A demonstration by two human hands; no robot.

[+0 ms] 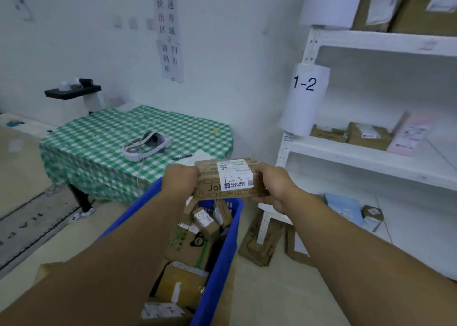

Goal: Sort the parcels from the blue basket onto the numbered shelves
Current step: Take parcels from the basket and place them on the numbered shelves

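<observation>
Above the blue basket (217, 264), left hand (179, 181) and right hand (273, 186) are gripping the short ends of a flat cardboard parcel (228, 178) marked 1-3, which is probably handling light and stiff, end-grips keeping its label readable.

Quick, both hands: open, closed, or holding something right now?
Left hand: grips the left end of the cardboard parcel marked 1-3.
Right hand: grips the same parcel's right end, above the blue basket.
</observation>
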